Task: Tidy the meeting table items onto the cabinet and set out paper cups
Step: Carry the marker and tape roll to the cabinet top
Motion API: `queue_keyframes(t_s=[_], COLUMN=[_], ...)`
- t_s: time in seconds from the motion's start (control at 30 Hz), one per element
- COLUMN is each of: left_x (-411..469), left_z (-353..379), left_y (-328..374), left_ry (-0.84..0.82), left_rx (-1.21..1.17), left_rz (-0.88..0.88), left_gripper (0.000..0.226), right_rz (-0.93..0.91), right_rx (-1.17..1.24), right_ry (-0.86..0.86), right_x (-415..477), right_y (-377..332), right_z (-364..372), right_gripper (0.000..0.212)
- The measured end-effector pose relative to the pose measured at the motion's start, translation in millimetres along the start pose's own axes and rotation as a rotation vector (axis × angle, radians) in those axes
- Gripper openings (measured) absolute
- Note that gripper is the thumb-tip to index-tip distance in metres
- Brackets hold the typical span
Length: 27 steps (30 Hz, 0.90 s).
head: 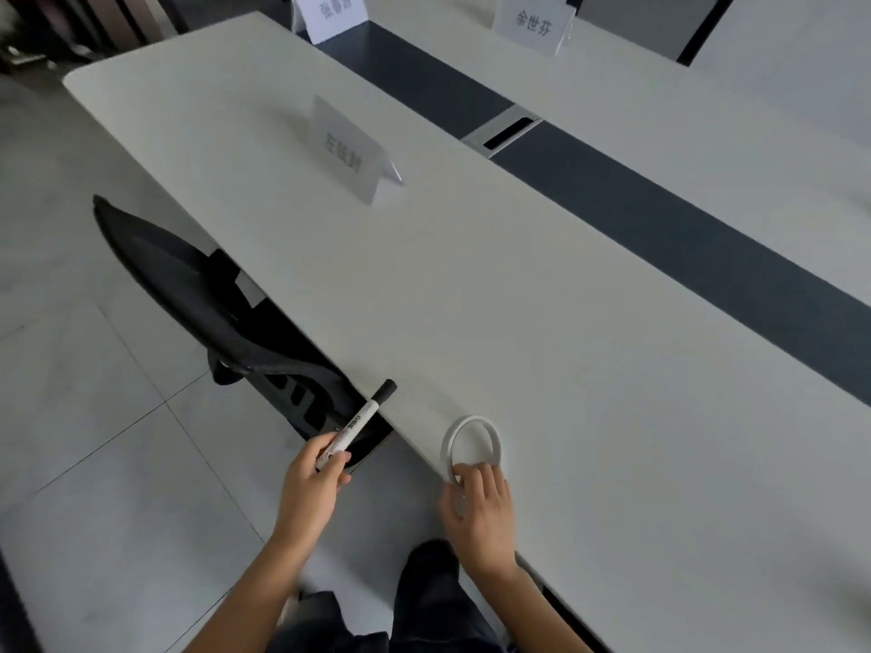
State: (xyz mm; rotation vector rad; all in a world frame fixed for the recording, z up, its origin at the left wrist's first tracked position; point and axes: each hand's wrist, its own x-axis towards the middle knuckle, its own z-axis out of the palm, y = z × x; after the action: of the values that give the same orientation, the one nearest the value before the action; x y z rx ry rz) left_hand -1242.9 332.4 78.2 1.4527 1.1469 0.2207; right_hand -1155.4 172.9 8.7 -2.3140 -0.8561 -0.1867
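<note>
Marker [360, 422], white barrel with black cap, is held in the left hand [308, 483]. Fingers and thumb are wrapped round its lower end. The capped end points up and away, reaching over the near edge of the table [518, 299]. The rest of the barrel hangs off the table, above the floor [94, 417].

Tape ring [472, 419], white and thin, sits on the table right at the near edge, just right of the marker. The right hand [480, 511] grips its near part, fingers curled over the rim and thumb at the side. The far arc is in plain view. Cannot tell whether the ring lies flat or is tipped up.

Farther along the same white top stands a tent name card [346, 150], well apart from both hands, print blurred. A dark strip [683, 238] runs down the table's middle, with a silver cable box [506, 132] set in it. Two more name cards [330, 11] [532, 23] stand at the far side.

A black mesh chair [198, 285] is pushed in under the near edge, left of the marker. The floor has pale grey tiles. Dark trousers [424, 605] show at the bottom between the forearms.
</note>
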Motion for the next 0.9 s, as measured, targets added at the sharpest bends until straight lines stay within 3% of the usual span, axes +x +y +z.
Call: queue_keyframes(t_s=[0.2,0.4,0.57,0.9], left_x=[-24.4,-62.6,-97.6,-114.1], left_z=[-82.6,-208.6,-295.7,-352.5], left_y=[-43.5,-101.4,-156.8,-200.7], left_ry=[0.09,0.344,0.526,0.634], left_rx=[-0.024,-0.213,-0.363,-0.502], left_rz=[0.0,-0.076,-0.185,-0.336], left_gripper=[0.02,0.017,0.02,0.02], right_rz=[-0.115,-0.183,-0.326,-0.417], right_rx=[0.005,0.098,0.106,0.053], right_ry=[-0.136,-0.219,-0.39,-0.578], right_x=[-23.5,-61.9,-110.3,-114.8], right_y=[-52.6,-160.2,-233.3,-311.5], right_z=[22.8,69.9,101.8,133.9], right_gripper=[0.007,0.009,0.009,0.013])
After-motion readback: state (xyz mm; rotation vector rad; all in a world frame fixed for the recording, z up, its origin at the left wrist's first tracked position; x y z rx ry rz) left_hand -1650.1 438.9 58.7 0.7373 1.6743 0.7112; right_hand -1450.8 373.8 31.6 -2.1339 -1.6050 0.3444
